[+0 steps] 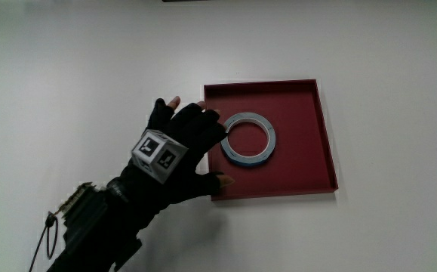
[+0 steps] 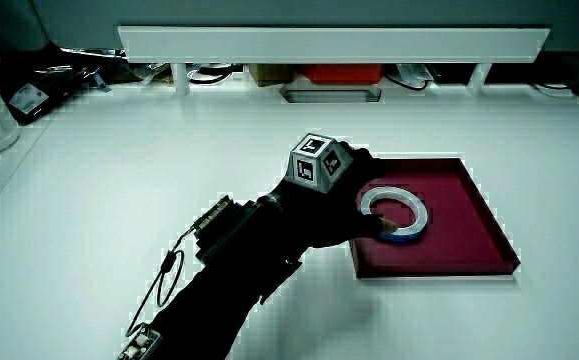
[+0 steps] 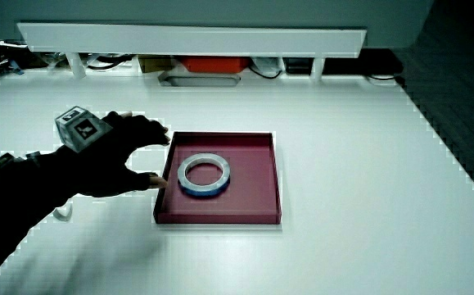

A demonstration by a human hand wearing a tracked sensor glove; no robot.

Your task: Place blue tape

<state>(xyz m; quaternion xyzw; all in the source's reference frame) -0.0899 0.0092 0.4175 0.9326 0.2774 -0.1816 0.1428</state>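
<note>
Fingers [image 1: 174,113] spread and holding nothing, hand [image 1: 180,143] over the tray's [image 1: 309,143] edge just beside the tape [image 1: 249,139], patterned cube [image 1: 158,153] on its back, tape lying flat inside the red tray, tray on the white table [image 1: 67,68].

The round blue tape roll [image 1: 249,139] looks shiny; the square dark red tray [image 1: 309,162] and smooth white table [image 1: 90,68] look matt.

A shallow dark red tray [image 1: 316,136] with low walls lies flat on the white worktop [image 1: 67,68], nearer to the person than the low partition [image 2: 329,42].
</note>
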